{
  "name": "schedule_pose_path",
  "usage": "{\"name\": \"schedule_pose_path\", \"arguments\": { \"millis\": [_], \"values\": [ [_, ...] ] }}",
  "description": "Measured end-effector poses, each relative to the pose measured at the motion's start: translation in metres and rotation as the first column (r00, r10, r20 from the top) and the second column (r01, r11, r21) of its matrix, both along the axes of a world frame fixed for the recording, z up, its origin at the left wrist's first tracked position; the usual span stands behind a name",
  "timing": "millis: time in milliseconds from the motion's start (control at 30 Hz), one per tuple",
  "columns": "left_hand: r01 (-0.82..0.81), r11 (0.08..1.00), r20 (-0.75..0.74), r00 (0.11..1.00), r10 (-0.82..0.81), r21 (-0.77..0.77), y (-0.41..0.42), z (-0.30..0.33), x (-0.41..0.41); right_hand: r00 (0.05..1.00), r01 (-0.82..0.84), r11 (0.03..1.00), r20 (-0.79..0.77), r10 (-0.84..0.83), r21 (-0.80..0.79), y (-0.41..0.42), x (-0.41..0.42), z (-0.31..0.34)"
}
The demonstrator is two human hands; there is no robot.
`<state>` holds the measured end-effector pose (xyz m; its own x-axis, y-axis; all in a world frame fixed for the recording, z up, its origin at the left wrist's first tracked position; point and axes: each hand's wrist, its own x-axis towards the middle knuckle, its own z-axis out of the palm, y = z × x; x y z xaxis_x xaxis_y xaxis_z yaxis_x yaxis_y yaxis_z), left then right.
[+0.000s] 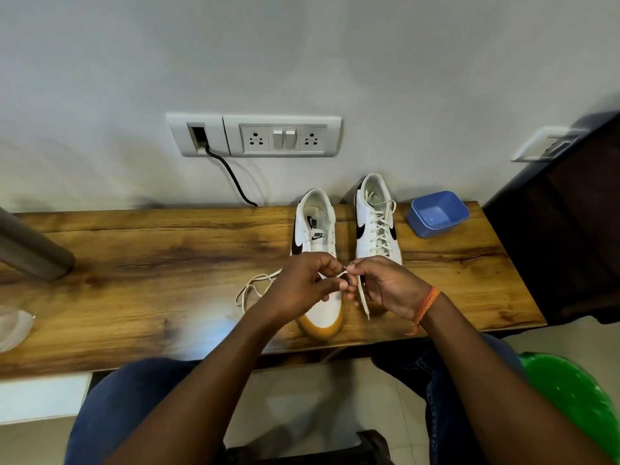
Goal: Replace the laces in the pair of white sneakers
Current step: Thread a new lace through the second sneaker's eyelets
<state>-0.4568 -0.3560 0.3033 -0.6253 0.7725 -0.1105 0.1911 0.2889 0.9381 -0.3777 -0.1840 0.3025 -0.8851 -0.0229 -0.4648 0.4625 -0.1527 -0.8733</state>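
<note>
Two white leather sneakers with dark swooshes stand side by side on the brown wood-grain tabletop [151,263], toes toward the person. The left sneaker [315,229] has its upper eyelets bare, its tongue exposed, and its tan gum toe showing under the hands. The right sneaker [377,226] is laced all the way up.

Both hands are closed in a pinch over the left sneaker's forefoot. The left hand [302,286] and the right hand [385,286] meet fingertip to fingertip on a flat cream shoelace [363,297]; one end hangs down beside the right hand, the other loops across the tabletop left of the left hand.

A blue plastic tub [437,213] sits just beside the right sneaker. An orange thread band [426,305] circles the right wrist.
</note>
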Motion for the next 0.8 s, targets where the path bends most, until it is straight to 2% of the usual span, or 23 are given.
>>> {"name": "schedule_pose_path", "arguments": {
  "millis": [100,267,400,533,667,733,800],
  "values": [
    [0.012,0.999,0.0,1.0,-0.012,-0.052,-0.006,0.006,-0.011,1.0,-0.013,0.999,0.007,0.012,0.036,0.003,0.001,0.002],
    [-0.093,0.987,-0.265,0.963,0.057,-0.128,-0.017,0.006,-0.028,0.992,-0.028,0.994,0.122,0.014,0.108,0.009,0.003,0.001],
    [-0.141,0.985,-0.359,0.929,0.095,-0.104,-0.015,0.002,-0.028,0.983,0.031,1.0,0.179,-0.03,-0.001,0.01,0.002,0.0],
    [-0.104,0.948,-0.411,0.911,-0.031,-0.3,-0.019,-0.009,-0.033,0.969,0.228,0.942,0.147,-0.197,-0.247,0.019,0.001,0.008],
    [-0.041,0.885,-0.368,0.917,-0.151,-0.463,-0.02,-0.03,-0.03,0.894,0.446,0.827,0.14,-0.425,-0.343,0.024,-0.003,0.009],
    [-0.083,0.877,-0.407,0.904,-0.134,-0.474,-0.014,-0.041,-0.028,0.814,0.578,0.743,0.174,-0.554,-0.337,0.031,-0.005,0.004],
    [-0.178,0.898,-0.508,0.859,-0.057,-0.402,-0.006,-0.051,-0.026,0.759,0.65,0.717,0.187,-0.623,-0.253,0.035,-0.007,0.001]
  ]
}}
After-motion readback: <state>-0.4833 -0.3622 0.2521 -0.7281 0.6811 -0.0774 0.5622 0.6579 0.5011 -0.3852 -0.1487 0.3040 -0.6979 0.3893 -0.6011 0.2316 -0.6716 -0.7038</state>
